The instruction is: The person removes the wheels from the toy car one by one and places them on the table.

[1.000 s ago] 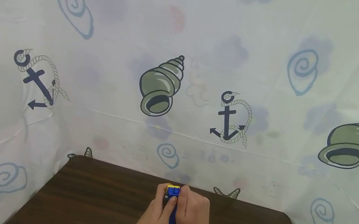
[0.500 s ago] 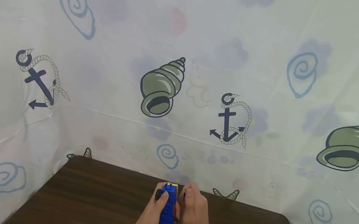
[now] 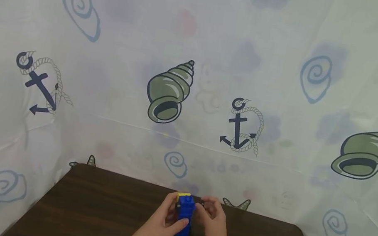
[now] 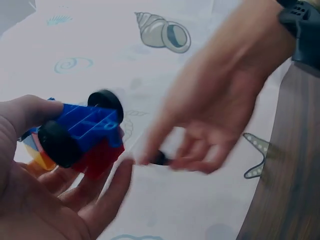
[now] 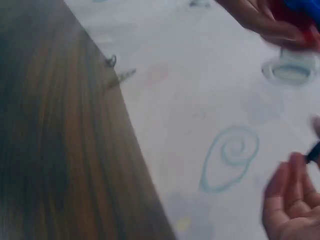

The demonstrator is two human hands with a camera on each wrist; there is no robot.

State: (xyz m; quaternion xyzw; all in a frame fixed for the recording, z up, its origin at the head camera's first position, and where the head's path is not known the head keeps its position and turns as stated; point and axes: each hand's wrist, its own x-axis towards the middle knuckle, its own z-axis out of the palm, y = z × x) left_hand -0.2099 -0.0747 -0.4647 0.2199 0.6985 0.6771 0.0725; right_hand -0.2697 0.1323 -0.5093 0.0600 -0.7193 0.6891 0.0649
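Observation:
A toy car (image 3: 184, 218) with a blue chassis, black wheels (image 4: 59, 144) and a red and yellow body is held in my left hand (image 3: 160, 225) above the table. The left thumb lies on the blue underside; the fingers support the body from the other side. Just to the right, my right hand (image 3: 213, 223) pinches a small black part (image 4: 160, 158) between thumb and fingers, apart from the car. Blur hides what kind of part it is. In the right wrist view the right hand (image 5: 295, 200) is cut off by the frame's edge.
A dark wood table (image 3: 101, 208) lies under the hands. Behind it and at both sides hangs a white cloth (image 3: 112, 79) printed with shells, anchors and starfish. A dark band (image 4: 302, 32) is worn on the right wrist.
Both hands were together on the toy car a second ago. The right hand has since moved off to the right and pinches the black part, while the left hand has turned the car.

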